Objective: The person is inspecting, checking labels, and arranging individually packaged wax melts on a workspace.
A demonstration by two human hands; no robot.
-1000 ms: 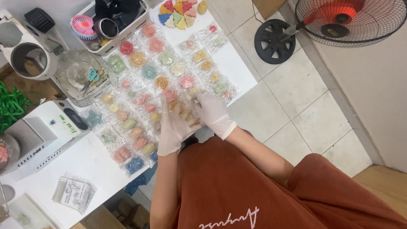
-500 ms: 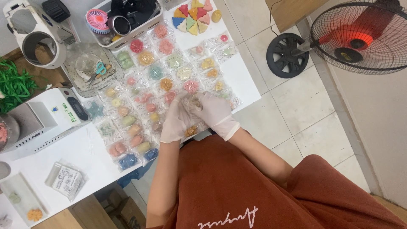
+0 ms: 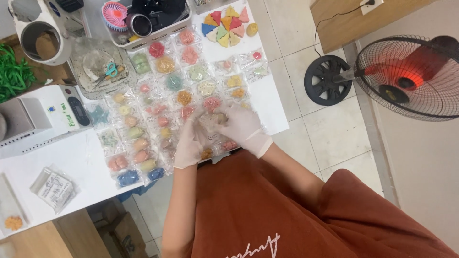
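Pinching a small clear packet [image 3: 212,120] between them, the gloved left hand [image 3: 190,143] and the gloved right hand [image 3: 245,128] are held close together over the near edge of the white table [image 3: 71,157]; both are closed on the packet, which sits between the fingertips. Rows of clear packets with coloured pieces [image 3: 158,110] are spread flat on the table just beyond and beside the hands. A white scale [image 3: 43,119] is seen to the left, a standing fan [image 3: 406,76] on the tiled floor to the right, and colourful triangular pieces [image 3: 224,26] at the far end.
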